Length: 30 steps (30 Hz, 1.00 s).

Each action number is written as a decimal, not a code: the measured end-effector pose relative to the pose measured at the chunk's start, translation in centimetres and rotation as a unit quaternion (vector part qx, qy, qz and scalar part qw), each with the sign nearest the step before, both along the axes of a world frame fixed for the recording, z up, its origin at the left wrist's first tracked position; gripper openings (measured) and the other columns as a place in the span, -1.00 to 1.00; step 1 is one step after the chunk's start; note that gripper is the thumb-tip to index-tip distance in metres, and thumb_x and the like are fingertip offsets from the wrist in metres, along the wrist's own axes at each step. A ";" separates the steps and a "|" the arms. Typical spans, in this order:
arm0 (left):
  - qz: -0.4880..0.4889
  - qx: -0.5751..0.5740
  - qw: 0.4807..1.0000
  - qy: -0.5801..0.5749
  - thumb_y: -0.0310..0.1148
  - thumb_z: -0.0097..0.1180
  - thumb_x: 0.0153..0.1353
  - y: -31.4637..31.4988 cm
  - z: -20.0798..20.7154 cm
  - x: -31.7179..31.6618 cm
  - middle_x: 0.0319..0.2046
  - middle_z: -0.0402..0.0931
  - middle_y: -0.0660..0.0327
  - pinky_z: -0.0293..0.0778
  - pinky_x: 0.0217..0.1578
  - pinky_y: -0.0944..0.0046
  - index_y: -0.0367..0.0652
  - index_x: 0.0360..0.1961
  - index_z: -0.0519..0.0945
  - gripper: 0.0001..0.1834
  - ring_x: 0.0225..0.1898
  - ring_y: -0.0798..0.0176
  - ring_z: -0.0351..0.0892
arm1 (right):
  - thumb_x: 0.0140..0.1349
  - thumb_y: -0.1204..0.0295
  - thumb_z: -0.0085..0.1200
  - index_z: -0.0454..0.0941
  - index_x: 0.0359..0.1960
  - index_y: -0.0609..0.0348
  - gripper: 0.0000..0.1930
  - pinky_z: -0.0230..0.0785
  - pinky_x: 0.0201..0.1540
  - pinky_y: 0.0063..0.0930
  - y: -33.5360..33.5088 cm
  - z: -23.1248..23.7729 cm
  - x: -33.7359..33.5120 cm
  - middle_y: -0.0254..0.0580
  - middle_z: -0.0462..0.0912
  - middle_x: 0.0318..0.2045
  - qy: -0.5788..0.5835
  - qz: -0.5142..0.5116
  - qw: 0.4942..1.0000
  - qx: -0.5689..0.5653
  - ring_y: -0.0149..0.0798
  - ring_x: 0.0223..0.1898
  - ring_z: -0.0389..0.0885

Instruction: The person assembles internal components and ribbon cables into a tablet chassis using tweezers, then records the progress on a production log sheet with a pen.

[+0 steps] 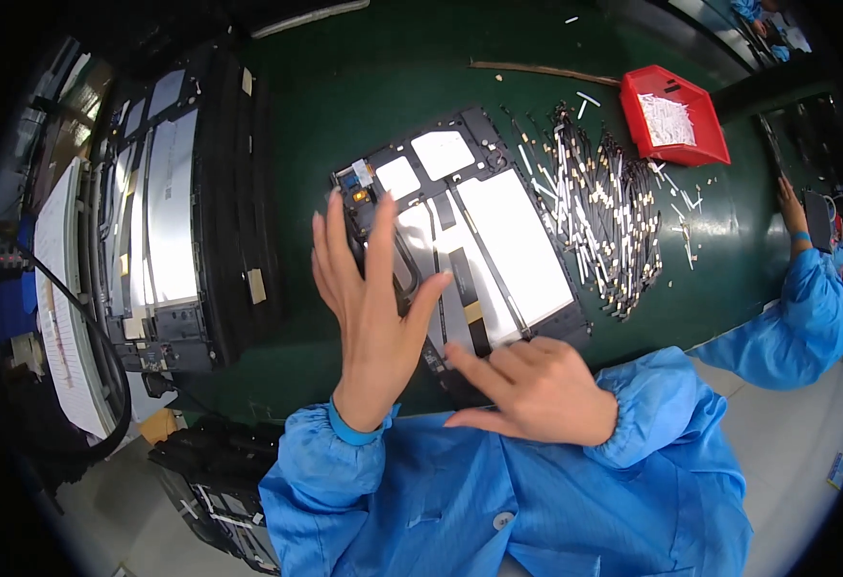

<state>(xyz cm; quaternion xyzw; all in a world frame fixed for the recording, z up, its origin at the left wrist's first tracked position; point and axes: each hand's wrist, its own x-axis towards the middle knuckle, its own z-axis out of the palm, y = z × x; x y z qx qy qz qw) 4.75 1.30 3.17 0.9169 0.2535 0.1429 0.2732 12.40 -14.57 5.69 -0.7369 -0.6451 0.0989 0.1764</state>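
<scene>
Open tablet back panel lies at frame centre on the dark green surface, white sheets and black flex strips exposed. Left hand rests flat over the panel's left part, fingers spread apart, hiding that edge. Right hand sits at the panel's lower edge, index finger extended onto it, other fingers curled; nothing gripped. Loose pile of thin black-and-white cable strips just right of the panel. Red bin at upper right. Stack of similar panels at left. Another person's blue sleeve at far right.
</scene>
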 end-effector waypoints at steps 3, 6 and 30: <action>0.057 -0.134 0.978 -0.152 -0.25 0.06 0.16 -0.6 -2.4 -1.8 0.29 -0.27 -0.12 -0.15 0.24 0.09 -0.28 0.28 -0.16 -0.17 0.31 -0.09 -0.22 | -0.05 0.14 0.21 0.49 -0.15 0.18 -0.53 0.30 -0.63 -0.48 -0.3 0.2 3.1 -0.25 0.39 -0.54 0.015 -0.102 0.988 0.115 -0.32 -0.65 0.44; 0.087 -0.369 0.865 -0.328 -0.24 -0.22 0.31 -2.7 -1.3 -1.9 0.31 -0.31 -0.01 -0.21 0.25 0.10 -0.23 0.30 -0.24 -0.32 0.33 -0.01 -0.25 | -0.04 0.24 0.23 0.48 -0.17 0.25 -0.56 0.35 -0.58 -0.36 -0.1 -0.3 5.7 -0.15 0.40 -0.43 0.021 -0.286 0.951 0.113 -0.18 -0.64 0.46; 0.055 -0.119 0.907 -0.400 -0.11 -0.21 0.25 3.2 -2.8 10.5 0.21 -0.03 0.03 0.05 0.12 0.13 -0.22 0.16 0.09 -0.45 0.20 0.07 0.06 | -0.02 0.39 0.16 0.32 0.12 0.23 -0.41 0.35 -0.20 -0.61 9.2 6.1 25.4 -0.23 0.52 -0.23 0.547 -0.281 0.712 0.341 -0.43 -0.28 0.48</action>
